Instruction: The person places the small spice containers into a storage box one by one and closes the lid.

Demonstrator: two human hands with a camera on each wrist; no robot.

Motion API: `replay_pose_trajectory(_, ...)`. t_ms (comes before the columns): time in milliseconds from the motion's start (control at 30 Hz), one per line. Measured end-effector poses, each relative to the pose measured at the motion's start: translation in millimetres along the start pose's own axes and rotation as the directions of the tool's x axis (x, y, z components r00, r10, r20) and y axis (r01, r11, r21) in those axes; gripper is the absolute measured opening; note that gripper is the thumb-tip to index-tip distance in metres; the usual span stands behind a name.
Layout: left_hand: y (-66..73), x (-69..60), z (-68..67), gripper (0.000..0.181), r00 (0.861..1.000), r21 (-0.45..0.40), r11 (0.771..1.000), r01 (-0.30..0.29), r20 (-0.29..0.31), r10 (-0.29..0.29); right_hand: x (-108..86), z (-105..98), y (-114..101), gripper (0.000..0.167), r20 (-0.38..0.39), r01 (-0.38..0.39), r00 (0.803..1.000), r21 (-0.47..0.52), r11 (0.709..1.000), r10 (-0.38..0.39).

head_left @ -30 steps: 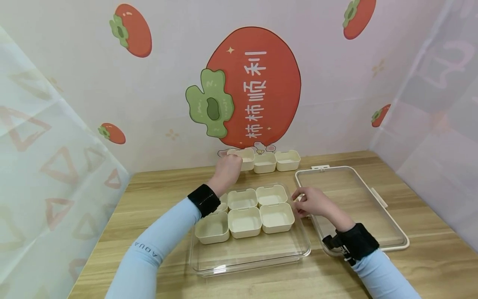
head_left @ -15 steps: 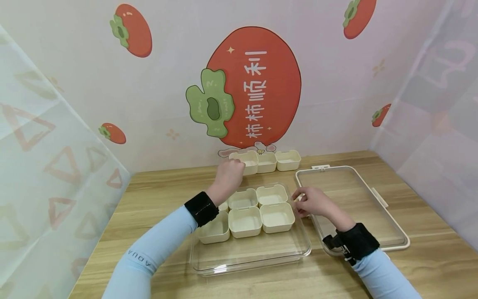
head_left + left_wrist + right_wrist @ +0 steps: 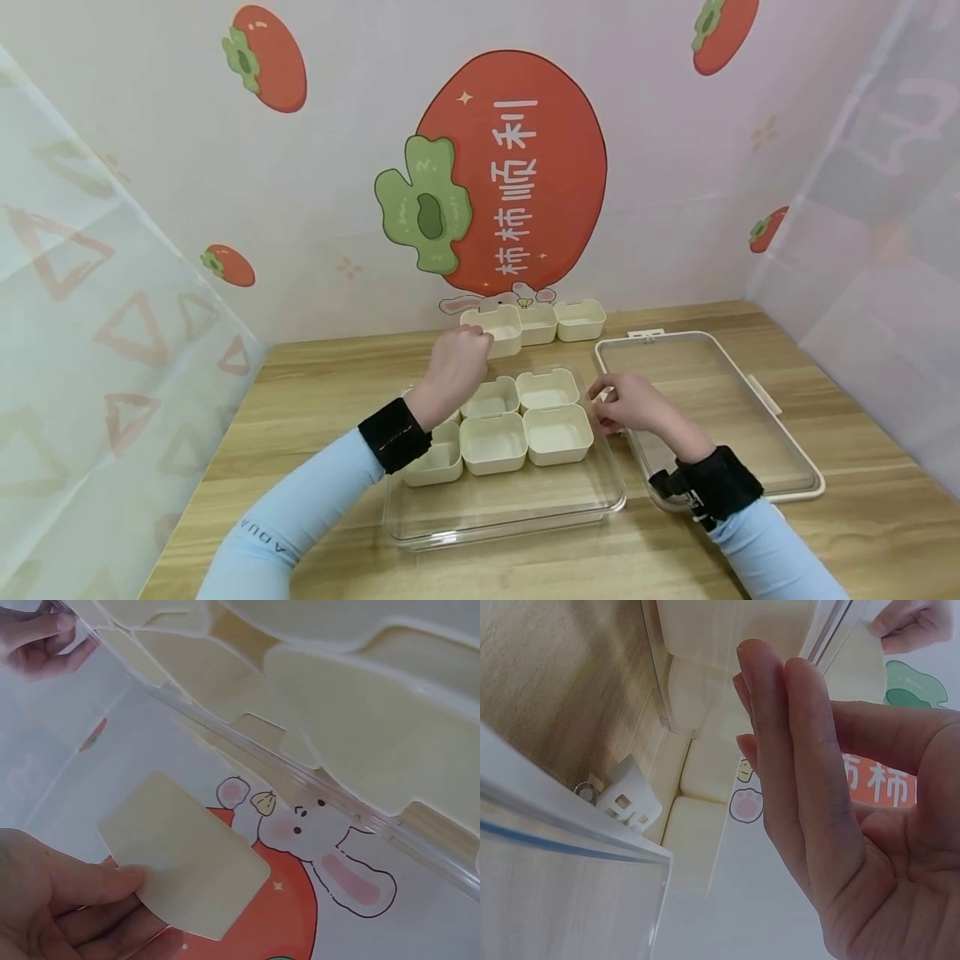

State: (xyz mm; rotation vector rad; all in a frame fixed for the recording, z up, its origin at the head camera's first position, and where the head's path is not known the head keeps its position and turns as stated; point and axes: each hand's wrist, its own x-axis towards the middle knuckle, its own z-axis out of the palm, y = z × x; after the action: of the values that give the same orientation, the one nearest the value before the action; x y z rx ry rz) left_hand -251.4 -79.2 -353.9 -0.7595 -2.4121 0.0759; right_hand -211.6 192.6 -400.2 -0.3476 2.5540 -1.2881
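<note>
My left hand (image 3: 457, 367) pinches a cream open-topped box (image 3: 501, 332) by its left side, above the table and in front of the back row. In the left wrist view the thumb lies on the wall of this box (image 3: 187, 862). Several similar boxes (image 3: 492, 443) stand in two rows inside a clear tray (image 3: 502, 527); my left hand and wrist partly hide the leftmost ones. My right hand (image 3: 633, 408) is at the tray's right wall with fingers fairly straight, seen in the right wrist view as a hand (image 3: 810, 772) holding nothing; whether it touches the wall I cannot tell.
Two more cream boxes (image 3: 537, 325) (image 3: 580, 322) stand at the back against the printed wall. A clear lid with a white frame (image 3: 783, 454) and side clips lies on the wooden table (image 3: 300, 500) to the right of the tray.
My left hand has moved slightly toward me with the box, bringing it forward from the back row. The right hand stays by the tray's side.
</note>
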Motion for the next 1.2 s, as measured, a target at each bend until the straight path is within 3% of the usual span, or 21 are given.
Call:
replay_pose_trajectory(667, 13.1, -27.0, -28.2, 0.021, 0.997, -0.060, 0.998, -0.028, -0.077, 0.024, -0.6, 0.8, -1.2, 0.021, -0.001, 0.007, 1.000, -0.014, 1.000, -0.007)
replay_pose_trajectory(1000, 17.6, -42.3, -39.9, 0.019, 0.996, -0.039, 0.998, -0.047, -0.082, 0.044, -0.5, 1.8, 0.6, 0.022, -0.002, 0.005, 1.000, -0.010, 1.000, -0.005)
replay_pose_trajectory(1200, 17.3, -52.6, -44.6, 0.019, 0.991, -0.048, 0.996, -0.070, -0.120, 0.064, -0.6, 1.1, -0.2, 0.022, -0.006, 0.006, 1.000, -0.005, 1.000, -0.006)
